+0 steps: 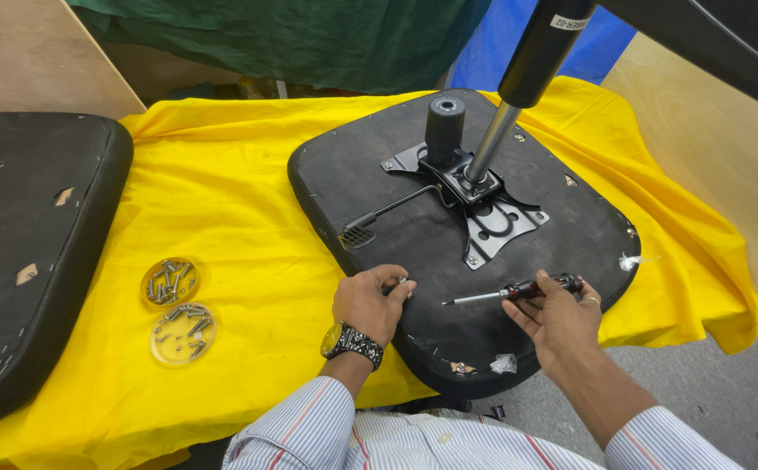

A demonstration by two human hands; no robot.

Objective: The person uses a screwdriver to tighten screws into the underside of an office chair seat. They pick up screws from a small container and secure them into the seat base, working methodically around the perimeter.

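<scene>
Left hand: curled at the near left edge of the upturned chair seat, fingertips pinched on a small screw.
Right hand: loosely closed round the red-and-black handle of a screwdriver.
Screwdriver axis: lies across the seat, tip pointing left toward the screw, just apart from it.
Beyond: metal tilt mechanism with gas lift cylinder.
Left, on the yellow cloth: two clear dishes of screws.

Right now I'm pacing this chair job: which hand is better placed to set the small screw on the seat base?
Probably left: the left hand pinches the small screw; the right hand holds the screwdriver.
</scene>
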